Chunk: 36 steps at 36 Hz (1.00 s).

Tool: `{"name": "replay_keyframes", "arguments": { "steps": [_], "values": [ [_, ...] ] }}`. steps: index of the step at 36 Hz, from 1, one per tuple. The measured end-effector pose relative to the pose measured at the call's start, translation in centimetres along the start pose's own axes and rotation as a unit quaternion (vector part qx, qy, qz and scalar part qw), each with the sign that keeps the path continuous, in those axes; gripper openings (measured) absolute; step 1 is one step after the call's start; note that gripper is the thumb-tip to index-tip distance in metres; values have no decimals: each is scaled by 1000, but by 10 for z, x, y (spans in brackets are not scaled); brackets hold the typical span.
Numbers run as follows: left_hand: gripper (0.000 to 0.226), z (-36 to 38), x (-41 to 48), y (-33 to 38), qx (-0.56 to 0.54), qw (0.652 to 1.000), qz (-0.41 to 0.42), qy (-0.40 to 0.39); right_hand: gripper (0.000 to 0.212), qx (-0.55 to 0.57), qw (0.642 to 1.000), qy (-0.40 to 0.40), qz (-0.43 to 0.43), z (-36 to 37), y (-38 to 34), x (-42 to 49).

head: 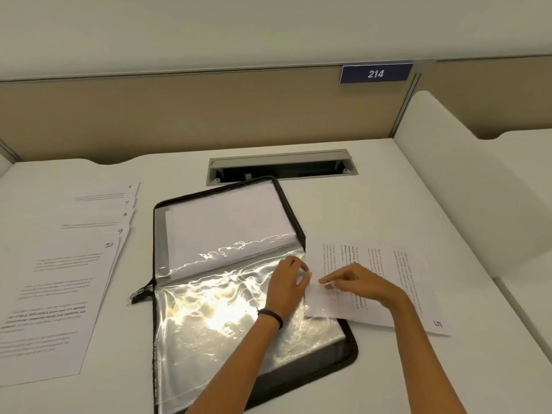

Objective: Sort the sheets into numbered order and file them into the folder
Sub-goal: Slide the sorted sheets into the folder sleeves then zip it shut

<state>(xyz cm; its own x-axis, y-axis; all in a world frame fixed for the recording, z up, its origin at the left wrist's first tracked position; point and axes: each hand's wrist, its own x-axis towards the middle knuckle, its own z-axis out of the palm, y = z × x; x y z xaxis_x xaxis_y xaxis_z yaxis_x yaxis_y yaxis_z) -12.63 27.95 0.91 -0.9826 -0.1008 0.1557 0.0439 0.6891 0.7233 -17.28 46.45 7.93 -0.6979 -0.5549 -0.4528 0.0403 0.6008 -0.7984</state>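
Sheet 5 [385,264] lay under your right hand [358,282], which pinched its leading edge at the mouth of the clear sleeve [215,312]. Your left hand [288,282], just beside it, gripped the sleeve's lip. The step called for lifting that lip and feeding the sheet in square. Beyond the folder [352,345], sheets 6 to 10 [68,264] lay fanned well left of both hands.

One zip folder [350,351], five fanned sheets [59,282], one sheet marked 5 [388,273], one cable hatch [280,166], one number plate [375,73]
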Motion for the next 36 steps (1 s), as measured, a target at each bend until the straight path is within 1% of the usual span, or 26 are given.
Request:
{"name": "replay_keyframes", "arguments": {
  "steps": [2,4,5,7,9,11,13,15,17,22,26,28,31,36],
  "values": [
    [7,-4,3,0,-4,1000,8,-17,27,11,993,106,-44,-3,-2,11],
    [9,-9,7,-2,0,999,22,-33,31,19,975,209,-72,-5,-1,23],
    [11,-12,9,-4,8,999,33,-34,31,10,967,240,-79,-6,1,29],
    [14,-15,14,-10,23,998,47,-37,30,-28,959,266,-96,-9,5,41],
    [21,-15,18,-17,29,997,52,-50,30,-66,958,263,-92,-13,9,55],
    [32,-14,22,-21,45,994,61,-80,35,-92,965,240,-60,-17,9,68],
    [36,-13,27,-23,82,986,101,-103,42,-103,974,203,-17,-19,9,79],
    [32,-11,31,-22,126,973,151,-117,48,-115,978,173,16,-22,8,87],
    [26,-11,35,-21,140,965,181,-127,50,-123,978,165,25,-25,8,92],
    [9,-17,50,-17,145,950,236,-147,41,-132,977,169,12,-31,6,100],
    [6,-25,60,-13,140,945,235,-181,28,-136,977,166,0,-35,5,104],
    [5,-28,62,-12,135,943,233,-196,21,-142,978,155,-5,-36,3,105],
    [5,-33,65,-10,134,941,227,-214,15,-143,980,137,-11,-36,-3,107],
    [10,-41,71,-4,142,940,165,-264,12,-134,985,108,-31,-36,-13,107]
  ]
}}
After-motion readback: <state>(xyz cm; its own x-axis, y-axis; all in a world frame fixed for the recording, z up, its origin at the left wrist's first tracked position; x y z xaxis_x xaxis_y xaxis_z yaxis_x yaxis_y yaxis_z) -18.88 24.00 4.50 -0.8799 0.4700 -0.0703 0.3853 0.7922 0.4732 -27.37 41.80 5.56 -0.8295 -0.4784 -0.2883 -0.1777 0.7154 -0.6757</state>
